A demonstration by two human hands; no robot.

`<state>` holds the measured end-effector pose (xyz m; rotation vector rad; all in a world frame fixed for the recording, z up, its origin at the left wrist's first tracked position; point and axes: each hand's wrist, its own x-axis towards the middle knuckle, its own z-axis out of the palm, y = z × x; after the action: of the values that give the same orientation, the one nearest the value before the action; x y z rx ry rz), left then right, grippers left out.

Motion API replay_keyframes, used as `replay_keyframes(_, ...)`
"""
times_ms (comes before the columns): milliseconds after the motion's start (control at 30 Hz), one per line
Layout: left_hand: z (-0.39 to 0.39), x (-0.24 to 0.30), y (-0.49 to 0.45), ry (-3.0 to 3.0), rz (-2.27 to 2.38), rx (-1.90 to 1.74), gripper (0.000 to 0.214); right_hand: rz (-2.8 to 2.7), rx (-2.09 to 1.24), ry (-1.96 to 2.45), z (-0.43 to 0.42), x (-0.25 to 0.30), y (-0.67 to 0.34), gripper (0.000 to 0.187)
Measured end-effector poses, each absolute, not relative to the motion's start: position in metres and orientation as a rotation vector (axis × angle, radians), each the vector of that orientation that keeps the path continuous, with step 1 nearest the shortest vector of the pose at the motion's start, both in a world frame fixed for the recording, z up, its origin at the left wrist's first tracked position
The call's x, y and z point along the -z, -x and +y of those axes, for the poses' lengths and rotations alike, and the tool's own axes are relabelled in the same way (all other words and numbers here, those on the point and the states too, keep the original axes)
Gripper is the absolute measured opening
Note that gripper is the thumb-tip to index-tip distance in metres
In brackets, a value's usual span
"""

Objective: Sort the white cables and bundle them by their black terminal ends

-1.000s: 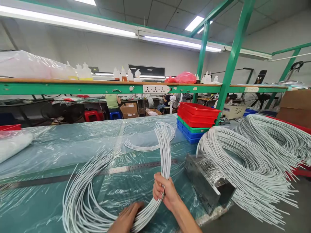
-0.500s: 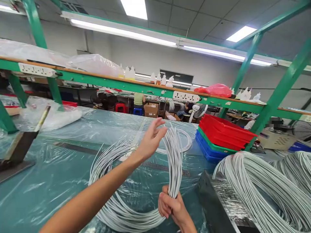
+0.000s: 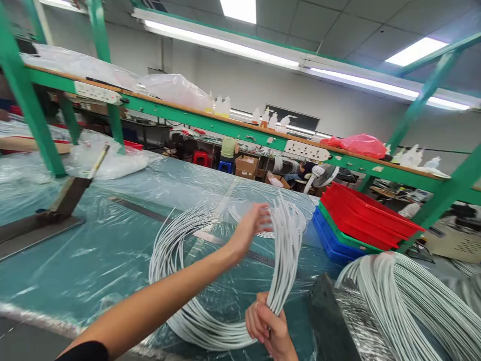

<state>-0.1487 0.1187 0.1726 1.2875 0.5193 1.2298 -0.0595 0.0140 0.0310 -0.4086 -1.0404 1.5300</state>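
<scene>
A bundle of thin white cables (image 3: 188, 281) lies in a loop on the plastic-covered green table (image 3: 93, 250), its free ends rising up at the right. My right hand (image 3: 268, 326) is closed around the bundle near the bottom edge of the view. My left hand (image 3: 253, 225) reaches forward to the upper ends of the bundle (image 3: 287, 220). Its fingers are blurred by motion and lie against the cable tips.
Stacked red, green and blue trays (image 3: 353, 225) stand right of the bundle. A large heap of white cables (image 3: 406, 301) and a dark metal block (image 3: 330, 321) fill the lower right. A lever cutter (image 3: 67, 200) sits at the left. Green shelf posts (image 3: 26, 95) frame the bench; people work behind.
My left hand rose from the loop's bottom to the upper cable ends and now touches them. The view swung left and up. My right hand kept its grip.
</scene>
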Motion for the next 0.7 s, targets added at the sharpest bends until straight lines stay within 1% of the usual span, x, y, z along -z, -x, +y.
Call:
replay_keyframes(67,0.105,-0.145,0.148,-1.316,0.5,-0.897,0.078,-1.011,-1.51,0.426,0.01,-0.026,0.058,0.052)
replay_keyframes(100,0.096,-0.131,0.15,-1.349,0.484,-0.782,0.084,-0.993,-1.499,0.436,0.008,-0.024,0.056,0.052)
replay_keyframes(167,0.077,-0.105,0.16,-1.472,0.452,-0.64,0.088,-0.959,-1.486,0.447,0.005,-0.019,0.054,0.053)
replay_keyframes(267,0.054,-0.073,0.19,-1.808,0.469,-0.432,0.084,-0.892,-1.451,0.466,0.002,-0.017,0.051,0.056)
replay_keyframes(333,0.047,-0.054,0.213,-2.105,0.563,-0.205,0.079,-0.847,-1.428,0.487,0.002,-0.023,0.052,0.054)
replay_keyframes(400,0.048,-0.036,0.235,-2.375,0.721,-0.039,0.063,-0.822,-1.418,0.483,0.004,-0.034,0.054,0.05)
replay_keyframes(467,0.054,-0.022,0.255,-2.554,0.862,-0.025,0.039,-0.821,-1.408,0.46,0.004,-0.051,0.055,0.048)
replay_keyframes(533,0.065,-0.013,0.275,-2.657,0.928,-0.124,0.021,-0.836,-1.384,0.453,0.002,-0.071,0.051,0.047)
replay_keyframes(600,0.078,-0.009,0.295,-2.747,0.919,-0.237,0.014,-0.888,-1.336,0.505,-0.006,-0.091,0.038,0.046)
replay_keyframes(700,0.101,-0.009,0.325,-2.907,0.874,-0.387,0.011,-1.05,-1.166,0.695,-0.021,-0.112,0.005,0.046)
